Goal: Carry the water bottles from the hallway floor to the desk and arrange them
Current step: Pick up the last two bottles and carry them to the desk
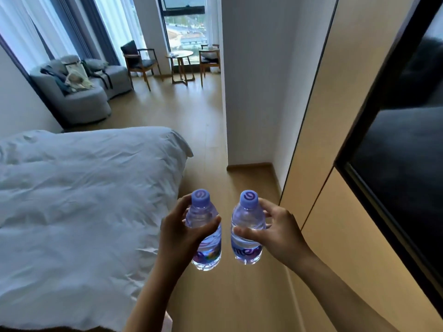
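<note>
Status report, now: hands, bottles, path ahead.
Left hand grips left bottle, right hand grips right bottle. Both upright, capped, off the floor. Bed left; floor ahead open.

soft daylight from the far window, dim foreground, slight blur, wide-angle bending at edges

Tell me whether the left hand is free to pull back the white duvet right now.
Probably not: the left hand already grips a water bottle, though the duvet lies close beside it with nothing between.

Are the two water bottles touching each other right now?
Apart. The head view shows floor between the left bottle, gripped by the left hand, and the right bottle, gripped by the right hand.
</note>
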A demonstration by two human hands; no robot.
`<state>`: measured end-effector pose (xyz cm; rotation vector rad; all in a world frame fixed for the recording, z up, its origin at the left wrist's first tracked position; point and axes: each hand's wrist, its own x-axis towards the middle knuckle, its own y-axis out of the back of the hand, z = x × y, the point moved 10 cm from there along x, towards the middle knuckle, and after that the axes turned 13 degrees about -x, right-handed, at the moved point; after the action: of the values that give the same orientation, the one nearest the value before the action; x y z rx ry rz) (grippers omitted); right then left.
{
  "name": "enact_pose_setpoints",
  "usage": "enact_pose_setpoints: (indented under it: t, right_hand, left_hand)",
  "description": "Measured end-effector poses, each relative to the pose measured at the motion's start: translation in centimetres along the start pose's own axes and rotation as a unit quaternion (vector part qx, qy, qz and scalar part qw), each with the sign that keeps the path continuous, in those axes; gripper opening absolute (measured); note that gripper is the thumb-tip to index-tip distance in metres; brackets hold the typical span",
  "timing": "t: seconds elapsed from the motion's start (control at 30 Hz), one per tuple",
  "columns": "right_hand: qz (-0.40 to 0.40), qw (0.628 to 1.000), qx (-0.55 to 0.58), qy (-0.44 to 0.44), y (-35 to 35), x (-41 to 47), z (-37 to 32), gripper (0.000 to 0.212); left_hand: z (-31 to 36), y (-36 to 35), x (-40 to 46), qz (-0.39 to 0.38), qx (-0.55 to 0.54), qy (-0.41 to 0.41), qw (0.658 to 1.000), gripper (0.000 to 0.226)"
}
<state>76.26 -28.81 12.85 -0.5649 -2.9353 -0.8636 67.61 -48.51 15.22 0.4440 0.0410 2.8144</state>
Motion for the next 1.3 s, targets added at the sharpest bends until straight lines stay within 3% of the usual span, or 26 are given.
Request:
enact_pose_setpoints:
  t: [0.7,0.83,1.3]
  right_hand:
    - [-0.049,0.997,0.004,0.062,-1.8,55.3,5.6,0.06]
    - [-0.05,0.997,0.004,0.065,-3.1,64.8,6.7,0.054]
    - [-0.023,0.999,0.004,0.045,-10.2,102.0,6.9,0.049]
  left_hand:
    - [-13.3,-4.8,50.8,0.061,0.073,-0.019,0.995,0.051]
    - [-16.9,-5.2,59.7,0.057,0.071,-0.009,0.996,0.05]
    - [-28.0,-1.8,96.3,0.038,0.081,-0.017,0.996,0.049]
